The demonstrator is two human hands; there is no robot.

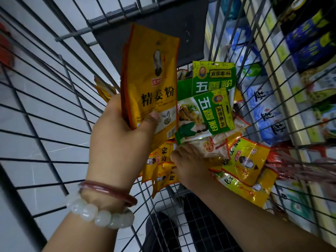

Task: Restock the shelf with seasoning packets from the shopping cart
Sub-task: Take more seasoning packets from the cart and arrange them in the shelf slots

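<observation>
Your wire shopping cart [60, 84] fills nearly the whole view, its grey bars fanning out from the centre. Beyond its right wall, from one o'clock down to four o'clock, runs the shelf [278, 57], stocked with blue-and-white bags and dark blue packs, all somewhat blurred.

At the centre your left hand [120, 135] is raised above the basket and clasps a small stack of yellow seasoning packets [152, 77], held upright with your thumb pressed across the lower front of the top one. On that wrist, at seven o'clock, you wear a thin red bangle [109, 191] and, just below it, a bracelet of pale round beads [98, 213].

Just right of the stack, two green seasoning packets [212, 79] lean in the cart, one overlapping the other. Below them, from five to six o'clock, lies a loose heap of more yellow packets [245, 160] on the cart floor.

Your right hand [190, 160] reaches down into that heap, palm down, with your fingers buried among the packets; you cannot tell from here whether it has taken hold of one.
</observation>
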